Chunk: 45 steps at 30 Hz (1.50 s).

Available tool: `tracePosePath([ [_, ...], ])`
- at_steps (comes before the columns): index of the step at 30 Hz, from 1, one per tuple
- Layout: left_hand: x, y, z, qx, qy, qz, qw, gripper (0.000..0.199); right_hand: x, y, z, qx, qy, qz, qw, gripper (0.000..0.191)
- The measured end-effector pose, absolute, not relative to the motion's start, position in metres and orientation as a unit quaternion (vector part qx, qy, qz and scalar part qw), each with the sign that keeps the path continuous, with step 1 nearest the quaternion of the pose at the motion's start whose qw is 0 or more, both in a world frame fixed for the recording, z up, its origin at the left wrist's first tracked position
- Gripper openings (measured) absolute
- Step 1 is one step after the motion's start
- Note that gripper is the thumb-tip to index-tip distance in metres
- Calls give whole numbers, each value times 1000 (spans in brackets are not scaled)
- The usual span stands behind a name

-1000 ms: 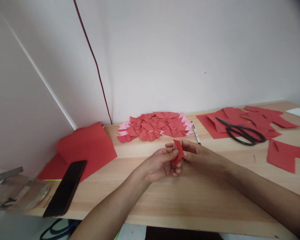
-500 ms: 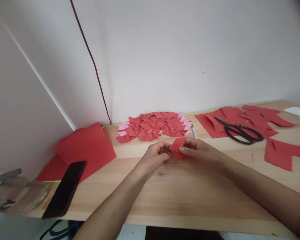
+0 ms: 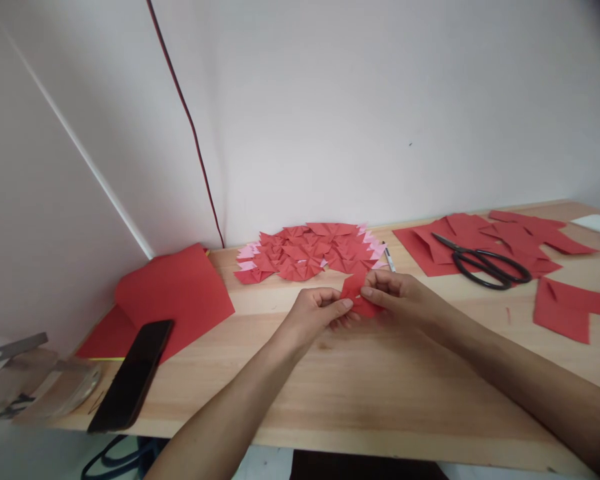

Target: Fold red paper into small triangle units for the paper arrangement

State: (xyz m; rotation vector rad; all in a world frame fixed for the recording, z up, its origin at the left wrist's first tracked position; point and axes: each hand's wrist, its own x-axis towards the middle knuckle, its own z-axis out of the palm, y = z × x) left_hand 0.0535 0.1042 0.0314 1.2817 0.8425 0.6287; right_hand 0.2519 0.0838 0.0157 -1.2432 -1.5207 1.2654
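Note:
A small folded piece of red paper [image 3: 354, 285] is held between both hands above the wooden table. My left hand [image 3: 320, 310] pinches its left edge between thumb and fingers. On the other side, my right hand [image 3: 397, 293] grips it with the thumb pressed on the near face. The fingers behind the paper are partly hidden. Just beyond the hands lies a pile of folded red and pink paper pieces [image 3: 305, 253], set against the wall. A pen [image 3: 389, 257] rests beside that pile, close to my right hand.
Black-handled scissors [image 3: 485, 263] lie on cut red paper sheets [image 3: 510, 233] at the right, with an L-shaped red offcut [image 3: 563, 313] nearer. To the left, a black phone [image 3: 133, 373] overlaps large red sheets [image 3: 180, 293], next to a clear container [image 3: 65, 387]. The table's front edge [image 3: 380, 450] runs below.
The red paper has been turned and opened out a little between my hands. My left thumb now presses on its face. The whole view has shifted slightly.

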Motion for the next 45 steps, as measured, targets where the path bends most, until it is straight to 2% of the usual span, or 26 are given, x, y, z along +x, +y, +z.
tracePosePath([
  [10,54,105,27,517,376,318,700,27,248,79,32,-520,-624,403,421,33],
  [19,55,102,31,492,379,326,712,29,248,78,27,-510,-636,345,465,24],
  [24,58,102,28,480,381,335,716,31,250,78,23,-526,-684,225,452,17],
  [31,67,100,21,521,404,361,659,20,247,76,20,-490,-757,102,420,11],
  [36,67,101,19,536,389,346,664,21,246,76,22,-494,-761,115,404,11],
  [45,61,107,20,549,390,380,635,21,242,65,30,-524,-739,261,332,27],
])
